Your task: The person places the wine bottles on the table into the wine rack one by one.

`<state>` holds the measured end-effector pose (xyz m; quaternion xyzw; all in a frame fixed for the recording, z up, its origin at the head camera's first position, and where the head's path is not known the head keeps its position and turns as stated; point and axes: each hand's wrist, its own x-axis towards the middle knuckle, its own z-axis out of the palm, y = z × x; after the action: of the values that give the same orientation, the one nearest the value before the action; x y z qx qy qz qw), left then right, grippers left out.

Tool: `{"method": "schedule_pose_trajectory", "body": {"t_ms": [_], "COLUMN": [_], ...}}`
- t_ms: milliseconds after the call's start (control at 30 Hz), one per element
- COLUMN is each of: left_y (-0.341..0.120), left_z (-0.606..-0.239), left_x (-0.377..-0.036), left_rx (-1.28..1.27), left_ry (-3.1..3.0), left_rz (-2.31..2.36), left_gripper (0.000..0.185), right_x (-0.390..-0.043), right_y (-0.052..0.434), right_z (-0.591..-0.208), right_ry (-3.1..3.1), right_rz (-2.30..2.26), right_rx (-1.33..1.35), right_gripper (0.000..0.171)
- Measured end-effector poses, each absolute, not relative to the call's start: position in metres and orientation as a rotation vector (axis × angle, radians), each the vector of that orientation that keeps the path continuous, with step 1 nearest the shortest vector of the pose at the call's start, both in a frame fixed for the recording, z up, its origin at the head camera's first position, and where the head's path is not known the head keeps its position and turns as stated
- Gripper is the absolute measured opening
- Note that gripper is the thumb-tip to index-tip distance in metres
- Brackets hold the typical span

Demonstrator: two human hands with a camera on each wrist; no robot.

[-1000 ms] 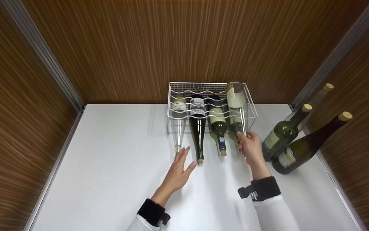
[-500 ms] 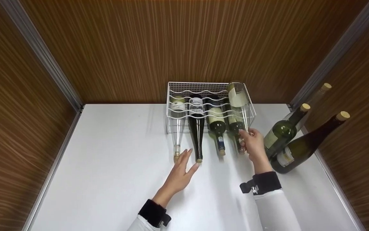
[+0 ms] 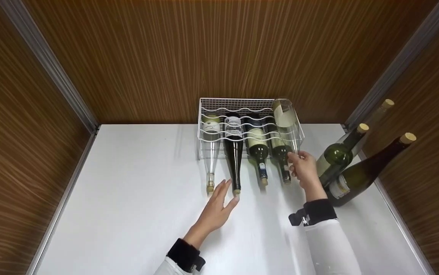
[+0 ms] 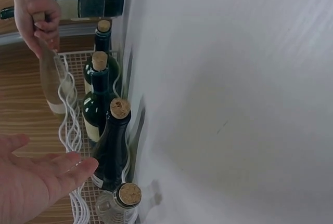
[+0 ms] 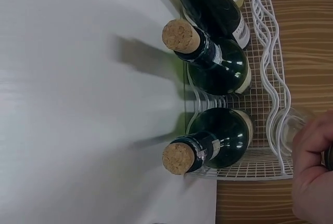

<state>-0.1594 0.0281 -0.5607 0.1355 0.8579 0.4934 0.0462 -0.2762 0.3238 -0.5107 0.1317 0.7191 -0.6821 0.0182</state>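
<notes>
A: Gripping the neck of a clear bottle [image 3: 286, 124], the right hand [image 3: 302, 168] holds it on the wire rack's [image 3: 238, 103] upper tier, far right.

B: Which way does it point?

A: Base toward the back wall, neck toward the person. The left hand [image 3: 219, 208] hovers flat, fingers spread, holding nothing, near a dark bottle's [image 3: 234, 152] cork

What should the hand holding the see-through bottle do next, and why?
Probably the right hand should slide the clear bottle a little deeper onto the top wires of the rack. It grips the neck, and the bottle lies above four bottles already filling the bottom row.
</notes>
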Motion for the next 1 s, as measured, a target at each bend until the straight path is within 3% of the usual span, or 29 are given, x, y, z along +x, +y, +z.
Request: {"method": "schedule_pose_trajectory", "body": {"t_ms": [233,1000], "left_y": [0.029,0.029], "left_z": [-0.561,-0.564], "left_x": [-0.158,-0.157], "left_rx": [0.410,0.429], "left_ry": [2.614,2.618], "left_rz": [1.502,1.490], "left_gripper": [0.062,0.066], "right_x": [-0.282,-0.286], "right_y": [0.327,0.336], "right_z": [-0.510,-0.509], "right_ry": [2.243,2.061], "right_rz": [-2.080,-2.168], "right_rx": [0.402,0.426], "right_gripper": [0.059,0.046]}}
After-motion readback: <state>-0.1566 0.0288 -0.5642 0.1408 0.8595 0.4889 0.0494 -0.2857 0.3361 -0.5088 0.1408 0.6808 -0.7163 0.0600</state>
